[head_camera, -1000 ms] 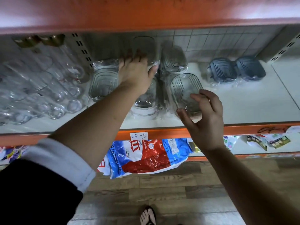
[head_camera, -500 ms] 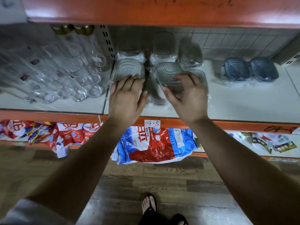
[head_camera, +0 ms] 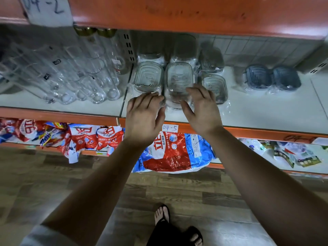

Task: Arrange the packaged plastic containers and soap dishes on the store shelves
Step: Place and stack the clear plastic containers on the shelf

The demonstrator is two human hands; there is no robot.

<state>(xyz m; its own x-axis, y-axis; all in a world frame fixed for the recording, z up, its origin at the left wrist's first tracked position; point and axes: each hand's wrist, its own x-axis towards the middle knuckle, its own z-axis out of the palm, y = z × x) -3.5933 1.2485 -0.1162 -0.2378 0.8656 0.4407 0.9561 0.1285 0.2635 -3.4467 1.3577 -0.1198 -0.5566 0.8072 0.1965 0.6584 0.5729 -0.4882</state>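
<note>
**Hands and wrapped stock on the shelf (head_camera: 266,112), ordered outward from the shelf label (head_camera: 170,128) marked 04-5.**

Just beyond the label, the left hand (head_camera: 144,118) and the right hand (head_camera: 202,109) hover over the shelf's front edge, one to each side of the label. Both are open with fingers loosely spread, and neither has hold of anything.

Risk, as a judgement: the loose clear film spreads past each pack. A finger that snags it could drag a pack forward toward the label and off the edge. A push on one pack could also shunt its neighbours out of line, since the front three sit almost touching.

- **Middle container (head_camera: 179,82):** straight behind the label, between the two hands and just past their fingertips. The right hand's fingers overlap its near end in this view, but contact cannot be confirmed.
- **Left container (head_camera: 148,77):** behind and slightly left of the label, just ahead of the left hand's fingertips.
- **Right container (head_camera: 215,87):** behind and right of the label, just beside the right hand's outer edge.
- **Rear containers (head_camera: 211,59):** farther behind the label, a second row near the back wall.
- **Blue soap dishes (head_camera: 271,78):** far right of the label and well apart from both hands, two wrapped dishes side by side.
- **Clear glasses (head_camera: 88,82):** far left of the label, filling that end in rows.
</note>
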